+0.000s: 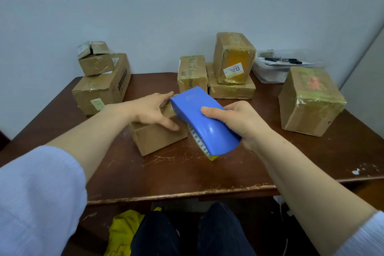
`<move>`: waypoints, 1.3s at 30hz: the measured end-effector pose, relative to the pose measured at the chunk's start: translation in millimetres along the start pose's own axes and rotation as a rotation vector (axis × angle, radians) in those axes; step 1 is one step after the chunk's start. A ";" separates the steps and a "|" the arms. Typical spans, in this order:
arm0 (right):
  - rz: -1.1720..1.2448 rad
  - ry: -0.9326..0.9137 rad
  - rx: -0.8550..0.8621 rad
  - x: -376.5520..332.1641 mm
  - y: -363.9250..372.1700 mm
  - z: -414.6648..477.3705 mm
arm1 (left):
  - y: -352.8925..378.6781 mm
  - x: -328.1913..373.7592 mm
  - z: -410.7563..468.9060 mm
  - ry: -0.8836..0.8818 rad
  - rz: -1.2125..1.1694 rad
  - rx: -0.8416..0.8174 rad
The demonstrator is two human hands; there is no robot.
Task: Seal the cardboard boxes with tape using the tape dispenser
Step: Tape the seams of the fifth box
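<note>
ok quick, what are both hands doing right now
left hand: open, resting on the small cardboard box
right hand: closed around the blue tape dispenser

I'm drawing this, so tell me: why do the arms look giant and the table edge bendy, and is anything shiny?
Head view: the wide-angle lens swells the near sleeve and bows the table edge; head view again, light is soft with faint shadows, and a small glare spot sits on the blue tape dispenser.
</note>
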State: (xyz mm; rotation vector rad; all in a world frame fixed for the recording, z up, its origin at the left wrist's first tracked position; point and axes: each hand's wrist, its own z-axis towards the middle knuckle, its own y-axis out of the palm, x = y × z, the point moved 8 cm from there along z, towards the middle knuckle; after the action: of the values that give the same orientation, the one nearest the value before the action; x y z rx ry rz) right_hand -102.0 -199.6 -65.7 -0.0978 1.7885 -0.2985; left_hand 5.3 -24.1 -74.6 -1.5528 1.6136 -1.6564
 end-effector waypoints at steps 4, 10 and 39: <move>-0.090 -0.153 0.011 -21.1 3.0 0.2 | -6.3 -9.9 6.0 -0.021 0.051 0.146; -0.674 -0.208 -0.023 -26.9 18.4 2.2 | -9.4 -6.4 3.2 -0.049 0.063 0.185; -1.267 -0.120 -0.183 -67.3 33.1 10.0 | -6.6 -5.3 3.9 -0.129 0.105 0.212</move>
State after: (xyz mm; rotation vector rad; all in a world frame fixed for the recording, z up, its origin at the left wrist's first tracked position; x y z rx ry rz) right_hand -73.1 -154.1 -12.6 -1.3624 1.4131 -0.9828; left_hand 13.2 -19.6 -72.3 -1.4133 1.3817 -1.5802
